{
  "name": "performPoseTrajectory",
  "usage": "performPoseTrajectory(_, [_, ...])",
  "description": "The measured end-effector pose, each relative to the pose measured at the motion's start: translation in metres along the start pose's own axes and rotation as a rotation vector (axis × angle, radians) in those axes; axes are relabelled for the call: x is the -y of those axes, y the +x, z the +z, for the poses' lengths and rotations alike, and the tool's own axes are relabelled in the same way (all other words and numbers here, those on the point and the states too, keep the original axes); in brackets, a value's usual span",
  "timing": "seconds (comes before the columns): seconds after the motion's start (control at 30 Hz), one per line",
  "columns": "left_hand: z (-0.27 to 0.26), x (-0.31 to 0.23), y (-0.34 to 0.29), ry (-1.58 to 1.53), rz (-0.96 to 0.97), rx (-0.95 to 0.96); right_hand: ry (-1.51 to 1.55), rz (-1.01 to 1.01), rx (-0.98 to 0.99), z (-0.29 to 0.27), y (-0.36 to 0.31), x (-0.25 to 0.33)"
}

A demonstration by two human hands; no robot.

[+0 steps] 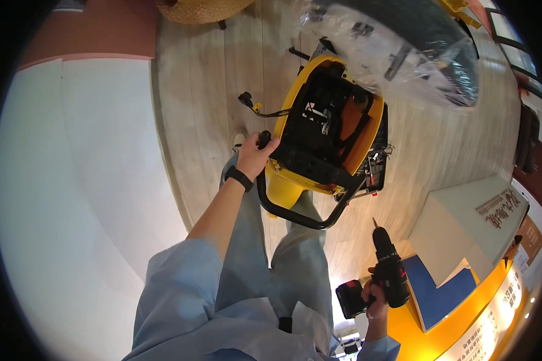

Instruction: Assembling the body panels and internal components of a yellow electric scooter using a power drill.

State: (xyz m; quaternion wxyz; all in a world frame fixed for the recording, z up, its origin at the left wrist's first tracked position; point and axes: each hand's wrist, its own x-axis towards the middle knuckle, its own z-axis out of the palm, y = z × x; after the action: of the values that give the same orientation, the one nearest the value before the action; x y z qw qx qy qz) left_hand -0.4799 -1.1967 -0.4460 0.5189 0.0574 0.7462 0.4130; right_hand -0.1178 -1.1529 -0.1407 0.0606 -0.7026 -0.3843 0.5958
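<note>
In front of my legs stands a yellow-shelled machine (285, 191), its top uncovered and black parts showing inside. A black tubular bar (304, 220) curves across its near end. My left hand (256, 157) is closed at the left side of the shell, around a black handle (264, 139) whose end shows past the fingers. At the lower right, my right hand (376, 302) is wrapped around the grip of a black cordless drill (389, 269). The drill's bit points up and away from me, apart from the machine.
A cable with a black connector (245, 100) sticks out left of the machine. Beside its right side lies an open tool case (376, 163). Beyond is a large plastic-wrapped part (421, 51). A woven straw item (202, 8) is at the far edge; a pale display block (464, 225) stands right.
</note>
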Motion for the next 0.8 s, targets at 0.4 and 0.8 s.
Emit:
performPoseTrajectory(0.4, [-0.004,0.017,0.006,0.024,0.049,-0.006,-0.945,-0.298,0.047,0.111,0.07,0.041])
performPoseTrajectory(0.8, [0.002,0.007,0.002,0.154,0.118,0.01,-0.989,-0.221,0.054,0.123,0.095,0.044])
